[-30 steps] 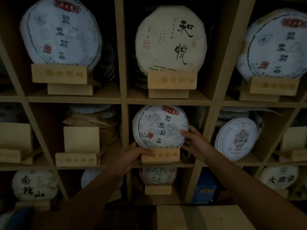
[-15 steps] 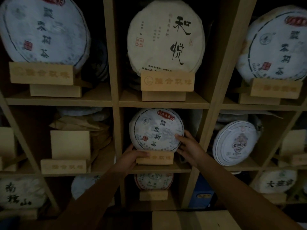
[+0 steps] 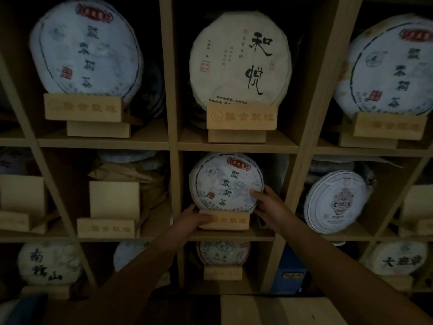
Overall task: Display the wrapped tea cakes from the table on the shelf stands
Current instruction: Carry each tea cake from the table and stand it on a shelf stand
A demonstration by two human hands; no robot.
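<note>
A round tea cake (image 3: 223, 181) in white paper with a red seal and dark characters stands upright on a wooden stand (image 3: 228, 221) in the middle cubby of the shelf. My left hand (image 3: 189, 221) grips the stand's left end, thumb across its front. My right hand (image 3: 269, 205) holds the cake's lower right rim, thumb on its face. An empty wooden stand (image 3: 110, 214) sits in the cubby to the left.
Other wrapped tea cakes stand on stands in the cubbies above (image 3: 240, 59), upper left (image 3: 85, 46), upper right (image 3: 389, 66), right (image 3: 335, 202) and below (image 3: 222, 253). Wooden dividers (image 3: 173, 160) separate the cubbies. A light wooden surface (image 3: 276, 310) lies at the bottom.
Both hands stay on the cake and stand; my right hand's thumb has slid slightly further onto the cake's face. The view shifted a little.
</note>
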